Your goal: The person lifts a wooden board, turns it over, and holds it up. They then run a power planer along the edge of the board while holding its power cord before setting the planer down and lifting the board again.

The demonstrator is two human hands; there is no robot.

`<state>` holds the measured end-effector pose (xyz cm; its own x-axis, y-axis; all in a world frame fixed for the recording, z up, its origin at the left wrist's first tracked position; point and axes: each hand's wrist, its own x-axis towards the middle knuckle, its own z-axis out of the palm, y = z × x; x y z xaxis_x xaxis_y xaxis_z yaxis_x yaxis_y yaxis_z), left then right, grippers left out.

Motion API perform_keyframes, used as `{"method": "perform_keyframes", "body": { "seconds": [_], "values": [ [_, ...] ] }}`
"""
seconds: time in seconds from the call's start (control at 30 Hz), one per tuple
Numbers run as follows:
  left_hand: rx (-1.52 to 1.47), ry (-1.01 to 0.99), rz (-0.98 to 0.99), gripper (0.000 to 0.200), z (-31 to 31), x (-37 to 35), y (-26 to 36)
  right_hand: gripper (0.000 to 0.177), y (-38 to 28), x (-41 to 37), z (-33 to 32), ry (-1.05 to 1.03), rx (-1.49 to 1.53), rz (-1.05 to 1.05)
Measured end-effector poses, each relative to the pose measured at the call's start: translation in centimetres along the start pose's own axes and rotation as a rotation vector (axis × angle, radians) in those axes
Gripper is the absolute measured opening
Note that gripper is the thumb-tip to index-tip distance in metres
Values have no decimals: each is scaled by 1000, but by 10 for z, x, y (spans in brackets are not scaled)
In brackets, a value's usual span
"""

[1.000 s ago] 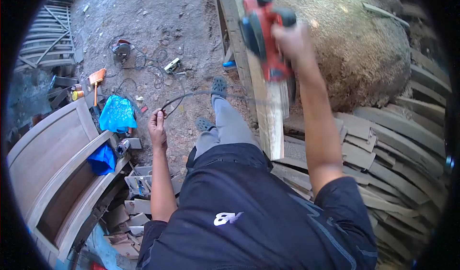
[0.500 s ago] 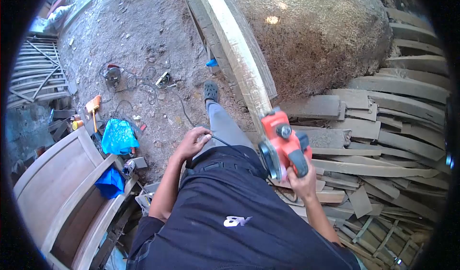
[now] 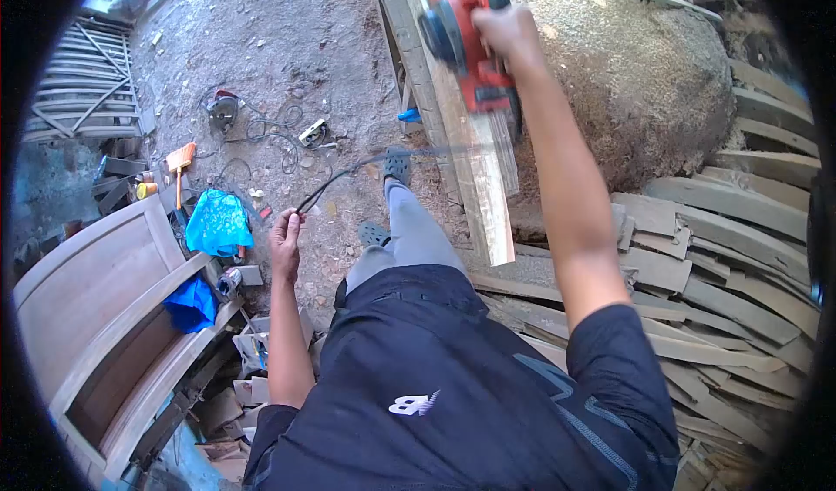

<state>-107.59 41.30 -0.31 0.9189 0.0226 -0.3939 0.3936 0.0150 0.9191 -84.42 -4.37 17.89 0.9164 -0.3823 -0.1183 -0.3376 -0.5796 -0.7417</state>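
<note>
My right hand (image 3: pixel 509 38) grips the handle of a red electric planer (image 3: pixel 470 42), arm stretched far forward. The planer sits over a long wooden beam (image 3: pixel 485 177), whose near end shows a pale, freshly planed face. Off to the left, my left hand (image 3: pixel 286 234) pinches a black power cord (image 3: pixel 344 170) between thumb and fingers. From there the cord arcs across to the right, passing over my shoe and in front of the beam toward the planer, blurred along part of its length.
A circular saw (image 3: pixel 223 112) and a white-bodied tool (image 3: pixel 313 133) lie on the dirt floor among loose cords. Nearby are an orange brush (image 3: pixel 180 157) and a blue bag (image 3: pixel 218 221). Curved wood pieces (image 3: pixel 731 203) are stacked at right, beside a sawdust mound (image 3: pixel 627 73). Wooden furniture (image 3: pixel 96 273) stands at left.
My right hand has carried the planer forward along the beam from its near end. My left hand has moved left and slightly up, drawing the cord out into a long arc.
</note>
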Motion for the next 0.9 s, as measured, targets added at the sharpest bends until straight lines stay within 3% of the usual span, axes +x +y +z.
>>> {"method": "perform_keyframes", "body": {
  "seconds": [0.03, 0.1, 0.23, 0.3, 0.33, 0.37, 0.4, 0.43, 0.5, 0.6, 0.7, 0.77, 0.83, 0.9],
  "values": [
    [5, 6, 1, 20, 1, 1, 1, 28, -1, 31, 8, -32, 8, 60],
    [-18, 47, 9, 19, 4, 3, -1, 15, -34, 44, 10, -22, 312, 68],
    [13, 38, 33, 20, 4, -1, 3, 15, -6, 32, 12, -69, 149, 198],
    [19, 35, 31, 21, 9, -5, 4, 29, 38, -20, 9, 82, -53, -134],
    [12, 9, 6, 21, 10, -6, 1, 35, 15, -83, -16, -8, 78, -180],
    [6, -17, -19, 21, 12, -8, -1, 41, 38, -119, -23, -28, 103, -145],
    [175, -121, -20, 18, 12, -9, 2, 37, 45, -165, -35, -54, 208, -179],
    [171, -127, -17, 18, 16, -10, 4, 34, 45, -212, -50, -49, 181, -149],
    [333, -428, -133, 18, 34, -17, 10, 41, 66, -304, -73, -65, 100, 106],
    [569, -727, -7, 22, 71, -32, 45, 36, 83, -409, -102, -108, 82, 267],
    [596, -804, 23, 24, 86, -34, 36, 24, 83, -418, -101, -120, 79, 365],
    [538, -754, -19, 25, 82, -26, 28, 14, 56, -383, -90, -62, 189, 375],
    [470, -627, -72, 24, 71, -14, 32, 16, 63, -348, -76, -13, 105, 210],
    [421, -561, -2, 23, 49, -1, 16, 21, 56, -307, -67, -7, 54, 108]
  ]
}}
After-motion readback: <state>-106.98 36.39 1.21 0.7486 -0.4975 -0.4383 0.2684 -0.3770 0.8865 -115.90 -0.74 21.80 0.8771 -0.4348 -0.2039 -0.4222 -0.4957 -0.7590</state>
